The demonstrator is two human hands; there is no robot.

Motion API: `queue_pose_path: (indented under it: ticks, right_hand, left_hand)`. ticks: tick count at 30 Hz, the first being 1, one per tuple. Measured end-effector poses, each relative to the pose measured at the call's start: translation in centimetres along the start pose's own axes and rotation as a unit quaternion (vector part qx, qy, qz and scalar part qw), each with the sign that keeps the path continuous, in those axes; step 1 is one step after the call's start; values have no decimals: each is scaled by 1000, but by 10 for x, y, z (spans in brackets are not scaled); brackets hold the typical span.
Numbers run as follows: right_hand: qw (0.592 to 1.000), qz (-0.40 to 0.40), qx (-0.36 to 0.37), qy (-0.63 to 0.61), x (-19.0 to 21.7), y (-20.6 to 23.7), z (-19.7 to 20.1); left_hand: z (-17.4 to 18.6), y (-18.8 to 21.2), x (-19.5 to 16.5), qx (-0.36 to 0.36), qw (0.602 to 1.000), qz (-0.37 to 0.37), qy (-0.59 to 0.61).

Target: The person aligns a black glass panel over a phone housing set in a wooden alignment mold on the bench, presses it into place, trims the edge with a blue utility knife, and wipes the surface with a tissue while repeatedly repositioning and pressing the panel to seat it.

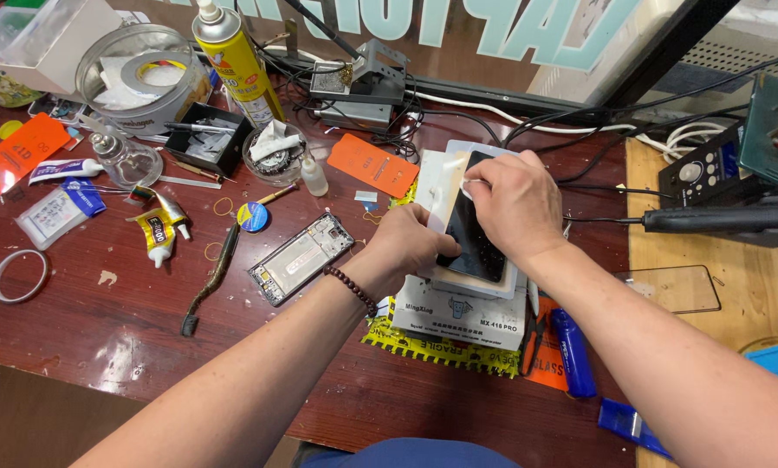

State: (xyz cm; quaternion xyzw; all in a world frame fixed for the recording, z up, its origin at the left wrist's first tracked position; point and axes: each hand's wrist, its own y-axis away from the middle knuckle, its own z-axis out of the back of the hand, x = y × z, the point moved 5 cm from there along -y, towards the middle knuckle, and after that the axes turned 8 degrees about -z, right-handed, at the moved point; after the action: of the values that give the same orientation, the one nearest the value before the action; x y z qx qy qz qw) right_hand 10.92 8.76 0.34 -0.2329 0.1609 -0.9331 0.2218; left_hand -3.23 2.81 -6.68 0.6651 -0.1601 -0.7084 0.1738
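1. Two bare hands meet over a dark phone screen panel [474, 247] that lies on a white pad on top of a white box-shaped machine [458, 316], right of the table's middle.
2. Our left hand [411, 243] grips the panel's left edge, fingers curled against it and the pad beneath.
3. Our right hand [515, 204] presses down on the panel's upper part, pinching what looks like a small white wipe [469, 189]; we cannot tell its material for sure.
4. We see a beaded bracelet [352, 287] on the left wrist.
5. An opened phone frame [301, 257] lies just left of the left hand, on the red-brown table [112, 338].
6. Further left sit a yellow glue tube [158, 232], a dark brush [211, 279] and a roll of clear tape [19, 276].
7. Behind them stand a yellow spray can [231, 56] and a round tin [143, 78].
8. An orange card [372, 165] lies just beyond the hands.
9. A blue tube [573, 354] rests beside the machine on the right.
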Motion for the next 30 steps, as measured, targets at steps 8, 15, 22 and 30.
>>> queue_pose_path:
  ticks: [8,15,22,30]
  right_hand:
    - [999,-19,-33,38,-25,-19,7]
    - [999,-40,-17,28,-26,-20,3]
    - [998,-41,14,34,-33,-34,-2]
    - [998,-54,-26,19,-51,-21,25]
  left_hand:
    - [-1,4,-3,-1,1000,-5,8]
    - [-1,5,-4,5,1000,-4,14]
    - [0,6,-4,4,1000,0,10]
    - [13,14,-37,-138,958,-169,-183]
